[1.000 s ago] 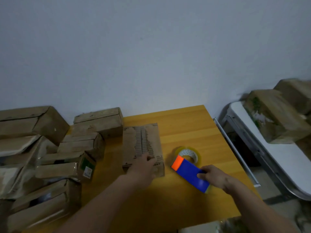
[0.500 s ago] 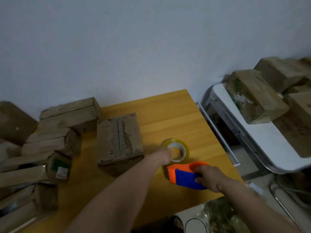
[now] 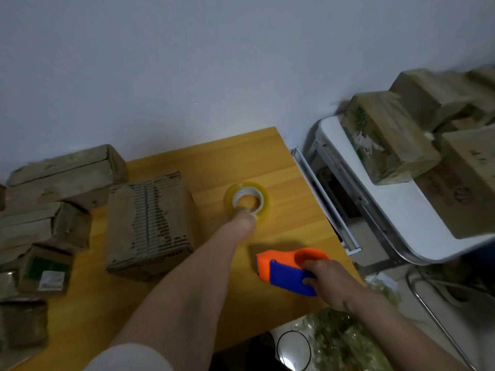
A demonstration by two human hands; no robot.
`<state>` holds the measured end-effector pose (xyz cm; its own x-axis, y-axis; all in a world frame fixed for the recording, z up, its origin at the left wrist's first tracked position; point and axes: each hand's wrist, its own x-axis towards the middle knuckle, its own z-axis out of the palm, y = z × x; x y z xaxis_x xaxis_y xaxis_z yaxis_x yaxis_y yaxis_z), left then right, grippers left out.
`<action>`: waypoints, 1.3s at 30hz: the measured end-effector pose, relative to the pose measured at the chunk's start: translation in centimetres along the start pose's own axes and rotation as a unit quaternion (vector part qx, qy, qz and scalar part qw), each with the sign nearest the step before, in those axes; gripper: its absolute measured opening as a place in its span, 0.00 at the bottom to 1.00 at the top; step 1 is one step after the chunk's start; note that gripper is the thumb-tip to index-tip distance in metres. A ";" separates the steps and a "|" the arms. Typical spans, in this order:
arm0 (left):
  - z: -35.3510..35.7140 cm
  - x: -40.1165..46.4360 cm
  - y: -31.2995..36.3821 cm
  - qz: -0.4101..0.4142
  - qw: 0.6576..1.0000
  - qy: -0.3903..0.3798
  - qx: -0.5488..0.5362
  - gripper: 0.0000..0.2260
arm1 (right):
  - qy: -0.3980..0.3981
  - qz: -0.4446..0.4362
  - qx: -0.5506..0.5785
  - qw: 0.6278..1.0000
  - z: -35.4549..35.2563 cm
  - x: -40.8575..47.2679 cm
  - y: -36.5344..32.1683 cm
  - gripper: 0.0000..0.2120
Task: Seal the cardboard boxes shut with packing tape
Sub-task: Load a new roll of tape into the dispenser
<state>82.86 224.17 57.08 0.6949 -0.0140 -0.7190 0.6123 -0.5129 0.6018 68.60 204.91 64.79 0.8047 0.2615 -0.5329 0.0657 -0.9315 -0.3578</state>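
Near bench (image 3: 187,303) right edge: tape roll (image 3: 246,200), dispenser (image 3: 290,270).
Left hand (image 3: 245,219): fingers touching roll, grip unclear.
Right hand (image 3: 328,281): fingers curled round dispenser.

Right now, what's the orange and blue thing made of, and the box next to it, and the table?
The tape holder looks like smooth moulded plastic: bright, even orange and blue. The box is brown cardboard; its torn top skin bares ribbed corrugation. The table looks like wood or a wood-look laminate: yellow-orange, with faint grain lines and a smooth, dull surface.

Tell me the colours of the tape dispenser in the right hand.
The tape dispenser is orange with a blue handle part, seen in the head view.
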 end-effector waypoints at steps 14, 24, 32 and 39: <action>-7.4 -11.2 0.4 0.009 0.979 -0.125 -0.158 0.26 | -0.029 -0.077 0.226 0.971 -5.5 0.5 -0.6 0.08; -16.0 -18.1 -1.2 0.126 0.954 0.024 -0.271 0.12 | -0.052 -0.149 0.364 0.918 -8.7 1.8 -7.3 0.05; -16.9 -21.4 -2.8 0.087 0.956 -0.083 -0.268 0.17 | -0.035 -0.179 0.295 0.938 -8.9 2.6 -13.7 0.12; -18.2 -22.3 -4.1 0.110 0.951 -0.119 -0.263 0.13 | 0.014 -0.160 0.302 0.940 -7.7 3.8 -15.3 0.15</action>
<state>71.74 242.16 76.94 0.7613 -0.2981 -0.5758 0.6089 0.0237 0.7929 75.20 218.23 74.16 0.8168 0.4889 -0.3062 -0.0333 -0.4899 -0.8711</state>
